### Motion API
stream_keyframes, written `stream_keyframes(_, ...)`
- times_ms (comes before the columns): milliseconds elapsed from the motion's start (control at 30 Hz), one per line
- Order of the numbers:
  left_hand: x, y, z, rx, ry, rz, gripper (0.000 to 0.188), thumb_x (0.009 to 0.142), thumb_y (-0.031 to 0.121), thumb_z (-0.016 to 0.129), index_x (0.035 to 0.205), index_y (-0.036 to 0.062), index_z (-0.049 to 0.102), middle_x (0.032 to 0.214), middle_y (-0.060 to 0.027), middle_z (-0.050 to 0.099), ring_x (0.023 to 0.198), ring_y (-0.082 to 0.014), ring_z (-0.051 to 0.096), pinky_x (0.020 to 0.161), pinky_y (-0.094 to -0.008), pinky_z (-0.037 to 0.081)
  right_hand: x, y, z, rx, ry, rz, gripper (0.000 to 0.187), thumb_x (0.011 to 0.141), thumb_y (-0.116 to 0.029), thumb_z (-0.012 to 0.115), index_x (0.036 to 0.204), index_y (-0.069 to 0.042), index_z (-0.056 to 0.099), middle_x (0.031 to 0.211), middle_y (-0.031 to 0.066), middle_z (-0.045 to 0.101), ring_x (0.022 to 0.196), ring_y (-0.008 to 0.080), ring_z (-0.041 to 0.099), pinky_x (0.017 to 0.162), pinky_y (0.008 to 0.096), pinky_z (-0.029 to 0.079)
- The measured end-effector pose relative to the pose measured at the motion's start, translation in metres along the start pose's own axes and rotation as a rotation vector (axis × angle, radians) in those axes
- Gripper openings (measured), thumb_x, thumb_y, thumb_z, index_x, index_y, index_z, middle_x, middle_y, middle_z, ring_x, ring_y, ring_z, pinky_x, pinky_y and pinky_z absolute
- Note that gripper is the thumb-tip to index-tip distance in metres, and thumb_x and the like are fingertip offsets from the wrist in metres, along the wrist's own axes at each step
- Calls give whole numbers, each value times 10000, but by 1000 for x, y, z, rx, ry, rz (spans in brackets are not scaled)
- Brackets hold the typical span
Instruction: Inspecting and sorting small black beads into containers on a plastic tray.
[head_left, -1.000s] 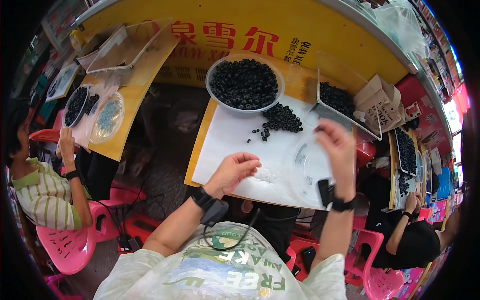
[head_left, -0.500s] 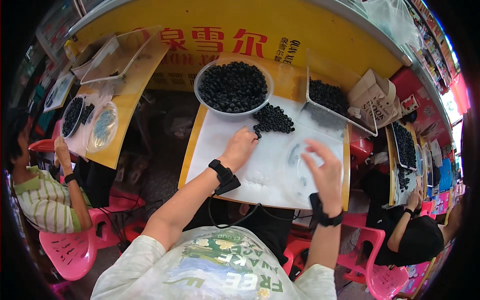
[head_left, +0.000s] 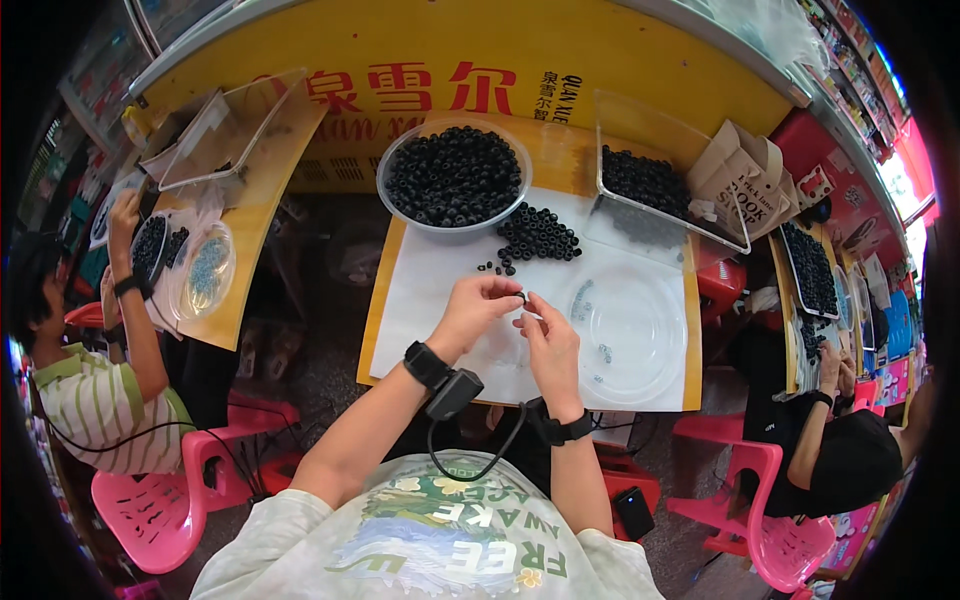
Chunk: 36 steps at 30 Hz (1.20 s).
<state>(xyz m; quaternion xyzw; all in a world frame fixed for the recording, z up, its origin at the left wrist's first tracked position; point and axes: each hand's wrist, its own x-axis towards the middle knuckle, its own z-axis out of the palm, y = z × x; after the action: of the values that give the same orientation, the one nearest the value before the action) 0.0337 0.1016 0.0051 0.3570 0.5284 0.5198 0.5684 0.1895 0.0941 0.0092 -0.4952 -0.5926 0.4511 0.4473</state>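
Note:
Over the white sheet [head_left: 420,290], my left hand [head_left: 478,312] pinches a small black ring-shaped piece [head_left: 521,298] between thumb and fingertips. My right hand [head_left: 551,350] meets it from the right, its fingers drawn together at the piece; whatever tiny thing they may hold is too small to make out. Just beyond the hands lie a few loose black pieces, and behind them a heap of black rings [head_left: 540,235]. A clear round tub [head_left: 384,200] full of such rings stands at the back. Right of my right hand lies a clear round lid [head_left: 655,345] with small pale-blue bits on it.
An open clear box [head_left: 720,238] with black rings stands at the back right, beside a beige paper bag [head_left: 740,180]. A yellow panel [head_left: 640,70] closes off the far side. People sit at other tables left and right, on pink chairs [head_left: 150,500].
My left hand has drawn back from the heap with a black piece. My right hand has come left from above the lid to meet it. The person at left has raised an arm.

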Motion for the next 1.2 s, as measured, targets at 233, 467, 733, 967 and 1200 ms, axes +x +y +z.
stream_keyframes(233, -34, -13, -12, -369, 46, -185, 190, 928, 42, 709, 1099, -29, 664, 1035, -104, 702, 917, -183, 690, 843, -293, 569, -6, -2, 8, 137, -74, 128, 188, 920, -51, 700, 1078, 42, 736, 885, 97, 756, 804, 120, 705, 748, 251, 546)
stream_keyframes(467, -47, -26, -24, -435, 100, -201, 169, 911, 62, 739, 1056, 0, 680, 984, -63, 698, 855, -131, 659, 789, -254, 553, -12, -2, 17, 81, -119, 126, 152, 887, -60, 729, 1008, 31, 750, 834, 83, 752, 755, 106, 697, 696, 240, 539)
stream_keyframes(733, -49, -29, -35, -522, 206, -138, 158, 899, 47, 746, 1042, 6, 696, 927, -41, 707, 790, -105, 645, 728, -231, 539, -4, 11, 13, -1, -38, 134, 141, 853, -79, 719, 946, 25, 738, 828, 105, 747, 717, 151, 698, 671, 279, 543)
stream_keyframes(967, -45, -30, -28, 402, 269, 93, 172, 893, 48, 721, 1051, -14, 743, 914, -35, 707, 747, -82, 637, 702, -207, 498, -6, 20, 13, -461, -48, -214, 133, 880, -56, 678, 996, 3, 705, 961, 178, 644, 866, 363, 657, 762, 432, 541)
stream_keyframes(1200, -45, -32, -28, 387, 319, 179, 218, 909, 59, 690, 1109, -17, 731, 1033, -71, 641, 759, -106, 605, 692, -251, 499, -32, -12, -88, -571, 104, -183, 112, 872, -43, 710, 976, -4, 728, 882, 156, 673, 712, 278, 663, 658, 365, 529)
